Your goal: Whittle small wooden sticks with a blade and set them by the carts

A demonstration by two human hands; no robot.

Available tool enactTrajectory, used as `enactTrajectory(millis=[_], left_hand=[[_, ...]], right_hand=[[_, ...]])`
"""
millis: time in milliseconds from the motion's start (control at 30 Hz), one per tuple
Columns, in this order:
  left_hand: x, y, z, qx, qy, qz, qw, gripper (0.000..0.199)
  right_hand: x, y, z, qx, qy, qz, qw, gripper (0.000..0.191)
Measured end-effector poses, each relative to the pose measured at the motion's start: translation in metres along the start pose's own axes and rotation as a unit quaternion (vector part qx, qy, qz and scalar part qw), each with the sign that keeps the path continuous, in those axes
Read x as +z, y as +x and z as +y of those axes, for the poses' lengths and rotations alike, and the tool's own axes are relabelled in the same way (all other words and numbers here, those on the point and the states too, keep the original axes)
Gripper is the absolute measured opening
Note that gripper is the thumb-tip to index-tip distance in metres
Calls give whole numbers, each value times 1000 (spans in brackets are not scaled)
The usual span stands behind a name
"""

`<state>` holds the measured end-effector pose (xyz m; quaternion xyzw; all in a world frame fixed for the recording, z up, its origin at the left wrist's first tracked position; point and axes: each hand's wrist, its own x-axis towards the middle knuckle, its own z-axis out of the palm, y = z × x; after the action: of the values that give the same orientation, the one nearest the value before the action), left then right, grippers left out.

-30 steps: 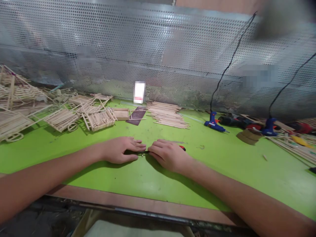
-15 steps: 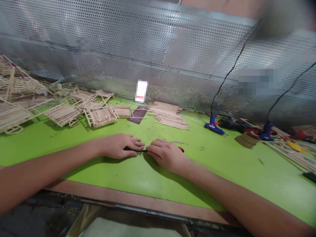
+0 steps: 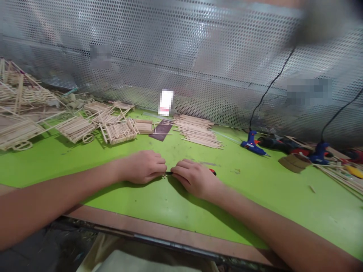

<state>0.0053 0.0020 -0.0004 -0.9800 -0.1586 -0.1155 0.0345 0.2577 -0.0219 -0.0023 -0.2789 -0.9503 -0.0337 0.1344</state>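
Observation:
My right hand is closed around a thin dark knife, whose red end shows behind the hand. The dark strip reaches across to the fingertips of my left hand. Those fingers are curled and pressed together low over the green table; what they pinch is hidden. Small cut bits of pale stick lie just below the dark strip, between the two hands.
Small stick-built carts stand at the back left, beside a dark sheet. A pile of thin sticks lies behind my hands. Blue glue guns with hanging cords and a brown curved piece are at the right. A perforated metal screen borders the back.
My left hand's fingers, spread over the dark strip before, have curled together at its end. More small stick bits show between the hands. The view has shifted slightly; my right hand keeps its grip.

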Motion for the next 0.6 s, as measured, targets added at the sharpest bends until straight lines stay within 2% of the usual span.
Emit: enactTrajectory(millis=[267, 600], left_hand=[[-1, 2, 5, -22, -24, 1, 999, 25], [1, -6, -3, -21, -56, -3, 998, 26]], right_hand=[[1, -1, 3, -3, 0, -4, 1000, 20], [9, 9, 0, -14, 6, -9, 1000, 17]])
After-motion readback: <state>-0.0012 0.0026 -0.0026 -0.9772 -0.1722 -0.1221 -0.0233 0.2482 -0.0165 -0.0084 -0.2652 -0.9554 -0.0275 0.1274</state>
